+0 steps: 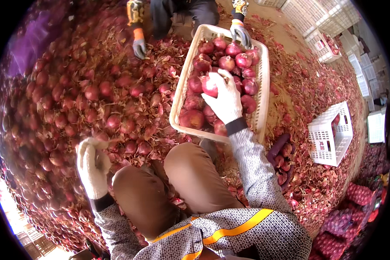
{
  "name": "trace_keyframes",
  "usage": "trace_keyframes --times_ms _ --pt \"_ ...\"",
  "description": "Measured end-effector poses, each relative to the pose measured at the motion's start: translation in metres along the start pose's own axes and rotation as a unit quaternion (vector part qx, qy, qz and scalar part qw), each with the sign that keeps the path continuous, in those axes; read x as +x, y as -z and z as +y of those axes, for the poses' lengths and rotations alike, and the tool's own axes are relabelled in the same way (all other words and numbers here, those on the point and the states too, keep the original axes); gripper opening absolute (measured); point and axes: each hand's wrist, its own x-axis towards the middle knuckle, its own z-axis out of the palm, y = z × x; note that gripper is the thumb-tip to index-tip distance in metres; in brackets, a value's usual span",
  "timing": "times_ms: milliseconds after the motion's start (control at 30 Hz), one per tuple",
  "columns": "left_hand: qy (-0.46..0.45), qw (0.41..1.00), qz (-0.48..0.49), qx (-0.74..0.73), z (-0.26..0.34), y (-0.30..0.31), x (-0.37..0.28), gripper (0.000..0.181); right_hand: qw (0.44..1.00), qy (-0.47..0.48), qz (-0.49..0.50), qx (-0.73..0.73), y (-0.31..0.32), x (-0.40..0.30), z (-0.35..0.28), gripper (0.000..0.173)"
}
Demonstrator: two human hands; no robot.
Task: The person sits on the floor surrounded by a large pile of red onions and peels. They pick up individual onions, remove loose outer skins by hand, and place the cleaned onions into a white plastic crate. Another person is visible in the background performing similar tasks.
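Observation:
My right hand (226, 97), in a white knit glove, grips a red onion (209, 86) over a white plastic crate (265, 84). Red onions (191, 119) lie inside the crate, some with dry stem ends. My left hand (93, 165), gloved the same way, is raised beside my left knee, above the onion heap (60, 120). Its fingers are curled together. A thin brownish streak, perhaps dry skin or stem, shows at the fingertips, too blurred to tell whether it is held.
Across from me a co-worker's gloved hand (241, 34) touches the crate's far end; their other hand (139, 48) reaches to the heap. Loose onion skins (299, 130) cover the floor. A tilted white crate (325, 139) stands right, near filled mesh sacks (331, 243). Crates (315, 16) are stacked far right.

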Motion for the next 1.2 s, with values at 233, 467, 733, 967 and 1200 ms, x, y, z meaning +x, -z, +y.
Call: trace_keyframes --times_ms 233,467,733,967,1200 --pt "0.343 0.887 -0.138 0.275 -0.113 0.147 -0.024 0.069 0.976 -0.004 -0.192 -0.108 -0.056 -0.006 0.053 0.065" --pt "0.144 0.810 -0.181 0.539 -0.171 0.259 -0.017 0.060 0.958 -0.020 -0.203 -0.200 -0.047 -0.032 0.035 0.072" --pt "-0.085 0.810 0.341 0.470 -0.115 0.422 0.081 0.021 0.991 -0.009 -0.115 -0.073 -0.010 -0.124 0.045 0.042" --pt "-0.156 0.779 0.186 0.578 -0.104 0.389 0.153 0.061 0.992 -0.014 -0.082 -0.094 -0.020 -0.136 0.058 0.035" --pt "-0.077 0.828 0.267 0.487 -0.137 0.388 0.129 0.076 0.988 -0.001 -0.088 -0.129 -0.017 -0.137 0.046 0.034"
